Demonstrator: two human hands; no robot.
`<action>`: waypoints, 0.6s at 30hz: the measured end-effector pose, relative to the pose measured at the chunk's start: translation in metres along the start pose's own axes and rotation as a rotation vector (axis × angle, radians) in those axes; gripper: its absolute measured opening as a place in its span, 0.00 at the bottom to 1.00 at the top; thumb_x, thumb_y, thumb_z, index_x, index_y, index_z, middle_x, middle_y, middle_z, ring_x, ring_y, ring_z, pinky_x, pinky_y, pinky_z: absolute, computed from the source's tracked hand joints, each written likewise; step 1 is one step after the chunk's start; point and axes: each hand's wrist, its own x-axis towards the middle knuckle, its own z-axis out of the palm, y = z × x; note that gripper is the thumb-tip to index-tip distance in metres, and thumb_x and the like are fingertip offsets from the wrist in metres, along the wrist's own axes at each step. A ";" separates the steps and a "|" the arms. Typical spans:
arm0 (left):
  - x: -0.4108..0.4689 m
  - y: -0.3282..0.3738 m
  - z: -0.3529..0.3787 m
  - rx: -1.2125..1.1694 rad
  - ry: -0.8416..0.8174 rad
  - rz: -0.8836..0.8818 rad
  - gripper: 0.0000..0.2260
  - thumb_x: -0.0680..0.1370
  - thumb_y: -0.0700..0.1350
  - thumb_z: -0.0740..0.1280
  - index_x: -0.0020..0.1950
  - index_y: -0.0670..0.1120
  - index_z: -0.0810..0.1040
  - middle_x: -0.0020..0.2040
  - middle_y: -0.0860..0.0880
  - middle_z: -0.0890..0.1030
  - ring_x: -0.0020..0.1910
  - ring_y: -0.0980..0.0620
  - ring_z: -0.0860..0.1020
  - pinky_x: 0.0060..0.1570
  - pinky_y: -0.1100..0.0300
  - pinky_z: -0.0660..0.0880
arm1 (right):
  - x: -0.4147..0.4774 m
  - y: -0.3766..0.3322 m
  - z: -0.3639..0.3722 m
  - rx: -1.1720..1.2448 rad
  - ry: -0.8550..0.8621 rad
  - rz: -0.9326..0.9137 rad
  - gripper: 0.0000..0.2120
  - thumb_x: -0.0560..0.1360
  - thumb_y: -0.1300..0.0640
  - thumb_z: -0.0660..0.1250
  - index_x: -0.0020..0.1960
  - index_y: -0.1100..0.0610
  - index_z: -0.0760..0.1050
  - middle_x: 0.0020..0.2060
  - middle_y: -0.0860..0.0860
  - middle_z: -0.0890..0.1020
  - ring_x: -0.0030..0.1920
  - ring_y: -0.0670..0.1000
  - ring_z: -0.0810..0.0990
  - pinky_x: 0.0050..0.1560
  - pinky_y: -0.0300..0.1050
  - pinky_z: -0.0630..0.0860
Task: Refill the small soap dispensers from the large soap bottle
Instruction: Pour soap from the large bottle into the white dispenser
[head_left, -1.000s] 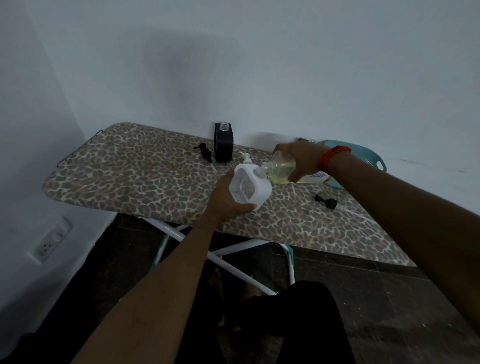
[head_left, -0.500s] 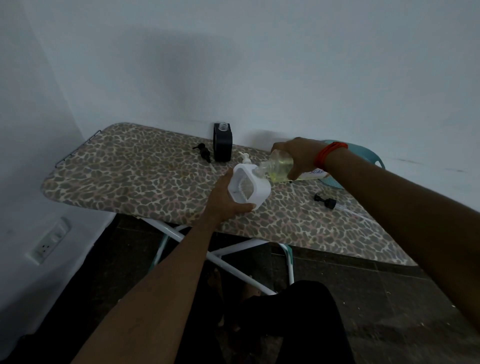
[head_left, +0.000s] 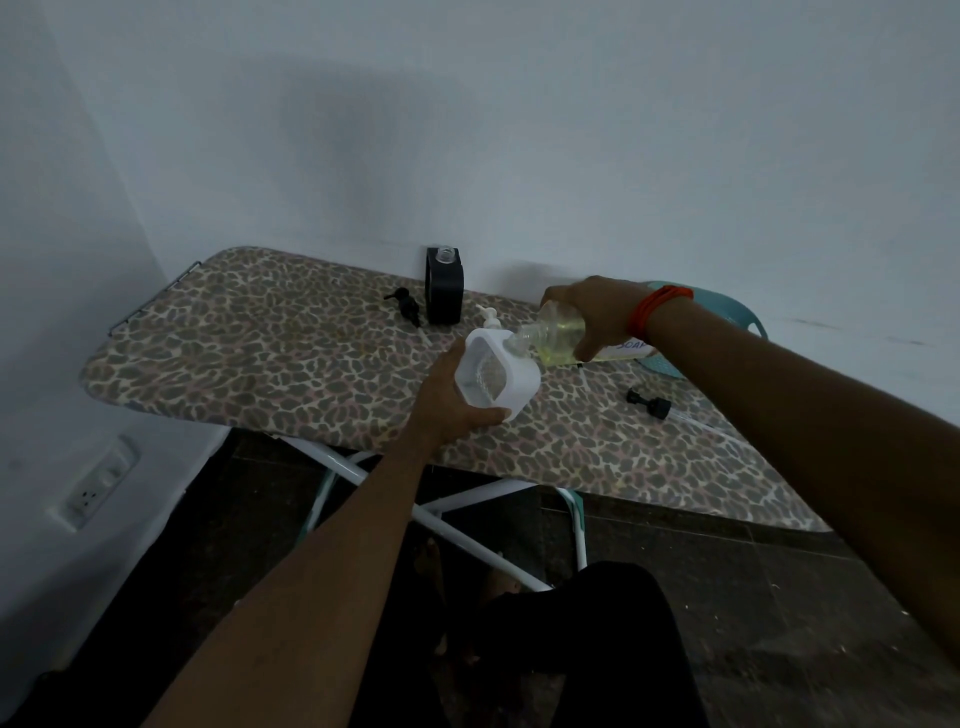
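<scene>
My left hand (head_left: 451, 399) grips a small white soap dispenser (head_left: 498, 375) with a clear window, tilted over the leopard-print ironing board (head_left: 270, 353). My right hand (head_left: 597, 312) holds the large clear soap bottle (head_left: 558, 332) of yellow liquid tipped on its side, its neck touching the white dispenser's top opening. A white pump head (head_left: 489, 317) lies just behind the dispenser. A black dispenser (head_left: 444, 291) stands uncapped by the wall, its black pump (head_left: 408, 305) lying beside it on the left.
A black pump cap with a clear tube (head_left: 649, 404) lies on the board at right. A teal basket (head_left: 727, 317) sits behind my right wrist. White walls close in behind and left; a wall socket (head_left: 96, 486) sits low left. The board's white legs (head_left: 457, 525) cross below.
Both hands shifted slightly left and up with the bottle and dispenser. The large bottle stays tipped against the white dispenser's opening.
</scene>
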 end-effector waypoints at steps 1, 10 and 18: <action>0.000 0.000 0.000 0.002 0.000 -0.001 0.41 0.58 0.60 0.78 0.69 0.61 0.66 0.65 0.58 0.73 0.64 0.59 0.72 0.61 0.54 0.73 | 0.000 0.000 0.000 -0.001 -0.002 0.000 0.37 0.62 0.52 0.80 0.67 0.46 0.67 0.53 0.50 0.79 0.53 0.54 0.77 0.52 0.55 0.78; 0.001 0.001 -0.001 0.021 -0.008 0.020 0.40 0.61 0.58 0.78 0.70 0.61 0.66 0.67 0.51 0.74 0.66 0.52 0.74 0.62 0.45 0.74 | 0.000 0.000 0.000 0.005 0.000 0.008 0.37 0.62 0.53 0.80 0.67 0.45 0.66 0.53 0.50 0.79 0.52 0.54 0.77 0.52 0.54 0.78; 0.001 -0.001 0.000 0.024 -0.008 -0.012 0.44 0.60 0.58 0.78 0.74 0.50 0.68 0.68 0.49 0.74 0.66 0.50 0.74 0.62 0.43 0.74 | 0.001 0.000 0.000 0.004 -0.001 0.013 0.38 0.63 0.54 0.80 0.68 0.46 0.66 0.53 0.51 0.79 0.52 0.55 0.78 0.52 0.54 0.78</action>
